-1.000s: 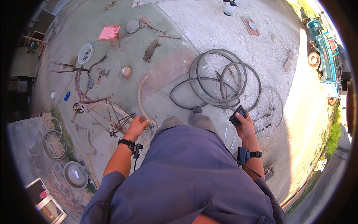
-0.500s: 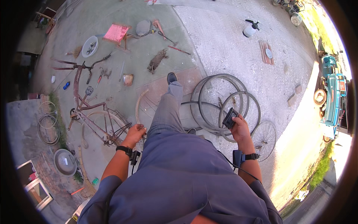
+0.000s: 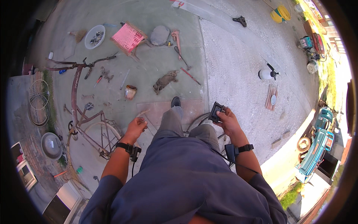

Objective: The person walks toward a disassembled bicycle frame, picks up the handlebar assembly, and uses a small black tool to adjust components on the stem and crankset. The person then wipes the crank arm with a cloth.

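Note:
My right hand [image 3: 231, 123] is closed around a black bicycle pedal [image 3: 216, 112], held out in front of my right thigh. My left hand [image 3: 135, 130] hangs in the air left of my legs. Its fingers are curled with the tips together, and whether something small is pinched there I cannot make out. The nearest thing to it is a rusty bicycle frame [image 3: 74, 86] on the ground, with handlebars at its far end. Behind my right leg, a black bicycle tyre [image 3: 198, 121] is partly hidden.
On the floor ahead are a pink woven stool [image 3: 128, 38], a pipe wrench [image 3: 177, 40], a dark rag [image 3: 164, 82], a rusty can [image 3: 130, 92] and a white basin [image 3: 91, 44]. A sprayer [image 3: 266, 74] stands at the right; a teal vehicle [image 3: 317, 149] is beyond.
I have stepped forward, so the stool and tools look closer and the tyres are mostly hidden by my body. My right hand has moved inward and forward, still holding the pedal.

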A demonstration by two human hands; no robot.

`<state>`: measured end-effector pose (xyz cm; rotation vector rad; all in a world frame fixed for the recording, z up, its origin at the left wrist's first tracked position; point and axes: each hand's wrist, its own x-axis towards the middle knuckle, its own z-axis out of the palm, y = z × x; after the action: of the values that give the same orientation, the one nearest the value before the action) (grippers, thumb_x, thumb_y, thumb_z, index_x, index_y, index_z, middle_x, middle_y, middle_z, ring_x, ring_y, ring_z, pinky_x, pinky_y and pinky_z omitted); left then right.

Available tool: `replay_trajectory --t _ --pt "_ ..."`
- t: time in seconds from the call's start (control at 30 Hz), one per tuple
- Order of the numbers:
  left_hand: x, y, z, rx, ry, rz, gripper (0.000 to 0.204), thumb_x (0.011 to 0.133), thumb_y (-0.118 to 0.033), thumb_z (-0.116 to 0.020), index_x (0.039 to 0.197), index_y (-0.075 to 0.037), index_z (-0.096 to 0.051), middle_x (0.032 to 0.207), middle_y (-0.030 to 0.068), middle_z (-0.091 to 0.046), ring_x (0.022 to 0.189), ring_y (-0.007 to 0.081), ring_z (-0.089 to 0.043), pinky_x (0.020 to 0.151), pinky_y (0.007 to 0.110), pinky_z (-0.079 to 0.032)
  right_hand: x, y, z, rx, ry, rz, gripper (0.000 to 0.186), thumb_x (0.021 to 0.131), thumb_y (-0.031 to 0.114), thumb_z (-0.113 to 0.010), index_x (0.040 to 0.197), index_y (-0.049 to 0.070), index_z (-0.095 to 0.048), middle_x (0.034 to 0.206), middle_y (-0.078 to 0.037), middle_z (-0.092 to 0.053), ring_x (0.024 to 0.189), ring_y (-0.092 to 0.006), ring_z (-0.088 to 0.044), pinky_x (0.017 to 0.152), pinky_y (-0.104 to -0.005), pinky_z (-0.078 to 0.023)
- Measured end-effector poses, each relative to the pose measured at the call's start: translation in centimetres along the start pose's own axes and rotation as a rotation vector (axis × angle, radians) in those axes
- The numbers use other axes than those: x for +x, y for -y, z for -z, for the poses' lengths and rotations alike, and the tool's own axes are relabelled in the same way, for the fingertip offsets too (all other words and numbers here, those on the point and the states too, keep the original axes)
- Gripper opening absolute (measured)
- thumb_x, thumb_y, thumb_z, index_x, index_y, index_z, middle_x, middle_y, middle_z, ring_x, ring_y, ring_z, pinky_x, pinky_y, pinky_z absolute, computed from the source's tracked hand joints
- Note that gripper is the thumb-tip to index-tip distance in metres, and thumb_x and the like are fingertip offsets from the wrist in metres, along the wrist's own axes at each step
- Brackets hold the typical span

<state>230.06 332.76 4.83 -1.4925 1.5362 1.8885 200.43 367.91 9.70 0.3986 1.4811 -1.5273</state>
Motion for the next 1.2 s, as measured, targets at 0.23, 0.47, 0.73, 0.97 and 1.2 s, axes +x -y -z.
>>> replay_trajectory --t 0.23,0.47,0.73,0.97,1.2 --pt "0.1 -1.4 -0.2 -0.197 -0.169 0.113 0.043 0.094 -0.021 -0.067 0.127 0.003 -0.053 0.104 0.0094 -0.067 0.087 0.0177 -0.067 0.073 0.031 -0.05 11.4 11.8 -6.5 -0.238 0.174 -0.041 0.051 0.093 0.012 -0.066 0.138 0.003 -0.044 0.1 -0.006 -0.068 0.089 -0.0153 -0.067 0.076 -0.0345 -0.056" --pt "2.2 -2.2 -5.7 -0.421 -0.395 0.194 0.043 0.094 -0.02 -0.064 0.128 0.003 -0.052 0.11 0.013 -0.068 0.094 0.022 -0.069 0.079 0.034 -0.053 26.0 18.2 -10.3 -0.487 0.33 -0.196 0.057 0.092 0.013 -0.068 0.144 0.007 -0.044 0.112 -0.005 -0.064 0.095 -0.0139 -0.064 0.079 -0.0347 -0.052" --pt "6.3 -4.4 -15.8 -0.627 -0.58 0.386 0.042 0.094 -0.02 -0.066 0.127 0.002 -0.053 0.106 0.01 -0.068 0.088 0.0184 -0.068 0.075 0.033 -0.053 43.0 20.0 -11.6 -0.873 0.404 -0.283 0.047 0.091 0.014 -0.068 0.135 0.009 -0.051 0.107 -0.002 -0.065 0.094 -0.0144 -0.062 0.079 -0.0349 -0.049" --pt "12.5 2.9 -15.2 -0.601 -0.575 0.553 0.041 0.092 -0.017 -0.067 0.126 0.001 -0.054 0.103 0.0085 -0.07 0.087 0.0165 -0.069 0.071 0.029 -0.052 59.5 9.4 -8.8 -1.101 0.395 -0.202 0.044 0.088 0.003 -0.066 0.129 0.0 -0.053 0.11 -0.008 -0.067 0.097 -0.0178 -0.063 0.083 -0.031 -0.051" --pt "18.2 11.2 -14.1 -0.456 -0.569 0.775 0.037 0.091 -0.014 -0.066 0.123 0.002 -0.057 0.095 0.0087 -0.071 0.078 0.0141 -0.067 0.063 0.027 -0.049 73.8 -3.3 -6.1 -1.384 0.445 -0.076 0.045 0.078 0.011 -0.072 0.12 0.0 -0.062 0.108 -0.017 -0.071 0.099 -0.0297 -0.07 0.087 -0.0362 -0.054"
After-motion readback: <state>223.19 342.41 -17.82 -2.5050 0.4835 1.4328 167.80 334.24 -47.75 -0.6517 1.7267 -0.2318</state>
